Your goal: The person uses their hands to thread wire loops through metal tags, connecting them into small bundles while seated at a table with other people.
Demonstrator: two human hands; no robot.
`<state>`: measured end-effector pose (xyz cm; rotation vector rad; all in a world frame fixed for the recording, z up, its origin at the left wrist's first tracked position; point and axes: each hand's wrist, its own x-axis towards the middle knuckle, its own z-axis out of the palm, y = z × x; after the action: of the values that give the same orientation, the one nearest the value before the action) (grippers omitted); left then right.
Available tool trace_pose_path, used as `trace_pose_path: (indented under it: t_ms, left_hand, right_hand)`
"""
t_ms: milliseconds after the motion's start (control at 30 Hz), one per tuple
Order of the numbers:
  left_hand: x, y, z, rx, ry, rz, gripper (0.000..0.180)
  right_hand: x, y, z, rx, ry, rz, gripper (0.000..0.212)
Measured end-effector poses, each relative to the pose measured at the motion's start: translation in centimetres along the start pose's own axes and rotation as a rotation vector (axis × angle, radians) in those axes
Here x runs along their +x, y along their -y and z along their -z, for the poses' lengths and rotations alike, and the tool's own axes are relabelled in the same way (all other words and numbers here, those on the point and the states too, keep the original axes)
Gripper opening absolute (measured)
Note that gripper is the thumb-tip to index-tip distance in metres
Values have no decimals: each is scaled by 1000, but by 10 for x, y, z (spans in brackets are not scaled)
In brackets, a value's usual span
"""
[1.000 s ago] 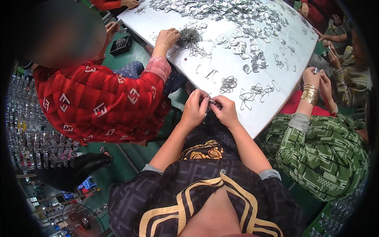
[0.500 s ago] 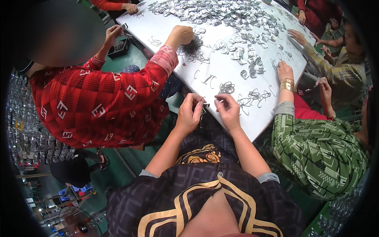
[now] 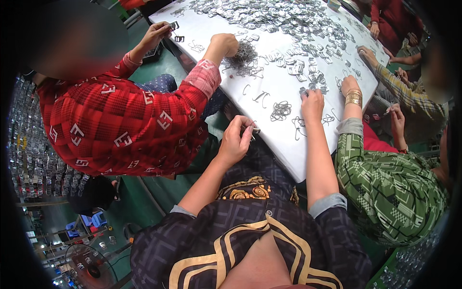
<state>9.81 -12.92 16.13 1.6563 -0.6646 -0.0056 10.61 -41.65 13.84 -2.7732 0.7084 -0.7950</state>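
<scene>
My left hand (image 3: 237,139) is closed at the table's near edge, pinching a small shiny metal piece (image 3: 256,130) between thumb and fingers; most of the piece is hidden. My right hand (image 3: 313,105) reaches out over the white table (image 3: 288,151), its fingers closed at a flat metal buckle (image 3: 303,90) by the near end of the buckle pile (image 3: 301,67). Between my hands lies a tangle of bent wire hooks (image 3: 280,111). More loose wire hooks (image 3: 299,127) lie beside my right forearm.
At my left, a person in a red checked shirt (image 3: 125,125) has one hand on a heap of wire (image 3: 245,60) and holds buckles (image 3: 179,38) in the other. A person in a green patterned top (image 3: 390,188) works close at my right. A fan (image 3: 91,265) stands at lower left.
My right hand has left my left hand and moved forward and right to the buckles. My left hand still pinches its piece. The neighbour in red has raised the hand with buckles.
</scene>
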Motion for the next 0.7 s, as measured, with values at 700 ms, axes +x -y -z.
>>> trace_pose_path:
  t_ms: [700]
  left_hand:
    - [-11,2,-17,46,78,-1,11]
  right_hand:
    - [-98,91,69,1047,408,-146,17]
